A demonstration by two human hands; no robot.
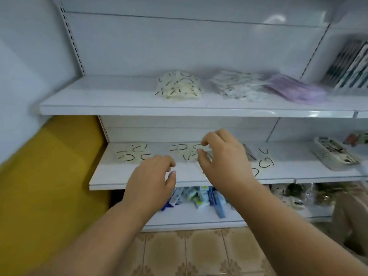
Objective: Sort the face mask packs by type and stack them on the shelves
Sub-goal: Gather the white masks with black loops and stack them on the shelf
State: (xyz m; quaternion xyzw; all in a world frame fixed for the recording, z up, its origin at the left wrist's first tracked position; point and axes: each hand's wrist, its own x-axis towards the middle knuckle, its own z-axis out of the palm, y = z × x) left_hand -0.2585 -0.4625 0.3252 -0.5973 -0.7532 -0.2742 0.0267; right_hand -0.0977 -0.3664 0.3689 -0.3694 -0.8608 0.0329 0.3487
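Observation:
On the middle shelf (111, 176) lie cream face mask packs with black ear loops: one at the left (132, 154), one in the middle (185, 153) and more at the right (264, 162). My right hand (223, 158) is over the middle pack, and its thumb and forefinger pinch the pack's clear plastic edge. My left hand (153, 176) hovers above the shelf's front edge with loosely curled fingers and holds nothing. The upper shelf (95, 104) carries a cream stack (179, 87), a white stack (238, 87) and a purple stack (296, 91).
A white basket (334, 155) stands at the right of the middle shelf. Small blue and white boxes (201, 197) crowd the lower shelf. Striped packets (350, 68) lean at the upper right. A yellow panel (49, 176) is at the left, over a tiled floor (199, 253).

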